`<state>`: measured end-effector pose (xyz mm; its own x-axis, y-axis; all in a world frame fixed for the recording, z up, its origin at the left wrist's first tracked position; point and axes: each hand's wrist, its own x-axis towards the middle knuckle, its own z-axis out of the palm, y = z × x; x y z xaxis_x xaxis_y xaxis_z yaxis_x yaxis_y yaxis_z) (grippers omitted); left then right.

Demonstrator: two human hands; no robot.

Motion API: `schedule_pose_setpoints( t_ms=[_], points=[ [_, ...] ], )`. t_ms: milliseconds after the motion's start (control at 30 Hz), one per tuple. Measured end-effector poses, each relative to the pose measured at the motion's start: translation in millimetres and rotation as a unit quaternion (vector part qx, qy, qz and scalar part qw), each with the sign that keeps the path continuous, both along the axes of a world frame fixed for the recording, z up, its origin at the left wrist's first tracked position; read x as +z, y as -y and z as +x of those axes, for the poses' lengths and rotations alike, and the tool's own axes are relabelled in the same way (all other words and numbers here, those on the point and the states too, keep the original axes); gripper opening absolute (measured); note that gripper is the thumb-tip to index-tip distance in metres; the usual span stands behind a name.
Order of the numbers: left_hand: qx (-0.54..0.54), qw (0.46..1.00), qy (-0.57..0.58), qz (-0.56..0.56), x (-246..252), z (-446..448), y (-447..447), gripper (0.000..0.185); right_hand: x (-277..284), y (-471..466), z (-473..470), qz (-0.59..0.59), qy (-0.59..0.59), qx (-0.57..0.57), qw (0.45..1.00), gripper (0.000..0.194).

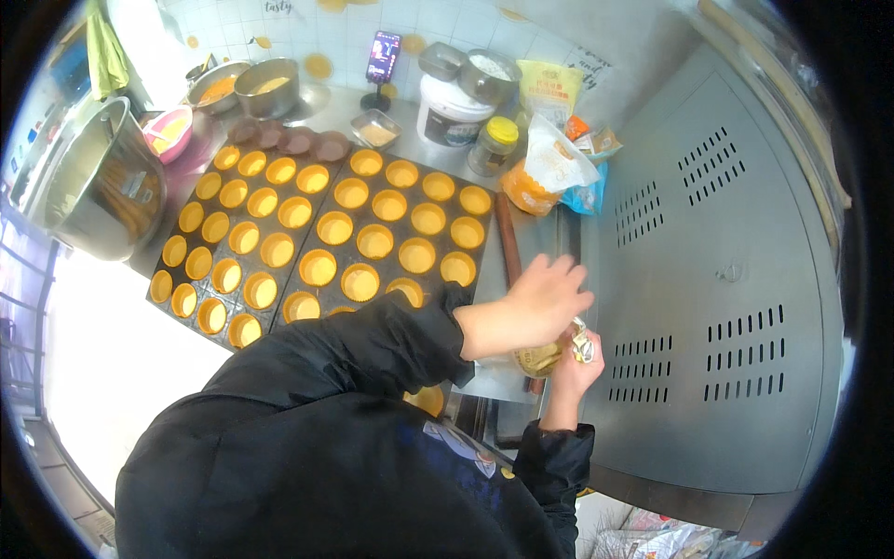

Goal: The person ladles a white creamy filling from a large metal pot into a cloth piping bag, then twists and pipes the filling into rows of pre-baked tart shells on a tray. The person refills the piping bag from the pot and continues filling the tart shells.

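My right hand (pixel 576 363) is closed around the gathered, crinkled neck of a plastic bag (pixel 538 360) with yellowish contents. Just above it, my left hand (pixel 541 300) reaches across with its fingers apart; its palm side is hidden, and I see nothing held in it. The left wrist partly covers the bag. A brown wooden rolling pin (pixel 509 234) lies beside the hands, its middle hidden by them. To the left, two dark baking trays (pixel 274 307) hold rows of yellow cups (pixel 318 267), several of them hidden by my left sleeve.
A large metal pot (pixel 105 182) stands at the far left. Along the back are metal bowls (pixel 267 94), a phone on a stand (pixel 383 57), a white tub (pixel 452 115), a yellow-lidded jar (pixel 494 147) and open bags (pixel 552 164). A grey vented metal cabinet (pixel 719 279) rises at the right.
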<state>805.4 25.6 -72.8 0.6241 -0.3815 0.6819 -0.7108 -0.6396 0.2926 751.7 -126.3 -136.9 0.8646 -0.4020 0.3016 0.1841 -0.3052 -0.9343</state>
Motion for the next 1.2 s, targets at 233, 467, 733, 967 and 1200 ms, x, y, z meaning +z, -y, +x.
schedule_pose_setpoints(
  t_ms=[233,467,733,967,1200],
  points=[
    [-0.110,0.978,-0.171,0.053,-6,9,16,0.013,6,-14,0,-0.040,0.032,-0.005,0.999,0.027],
    [-0.145,0.878,-0.337,-0.309,-58,9,-12,0.032,14,-7,7,-0.036,-0.017,-0.014,0.999,0.026],
    [-0.165,0.884,-0.425,-0.098,-147,-34,-43,0.050,19,-12,14,0.000,-0.017,-0.022,1.000,0.018],
    [-0.207,0.774,-0.575,-0.166,-165,-72,-7,0.039,33,-8,-1,-0.015,-0.016,-0.054,0.998,0.018],
    [-0.212,0.870,-0.442,0.060,-182,-96,10,0.032,80,34,-44,-0.019,0.011,-0.096,0.995,0.012]
  ],
)
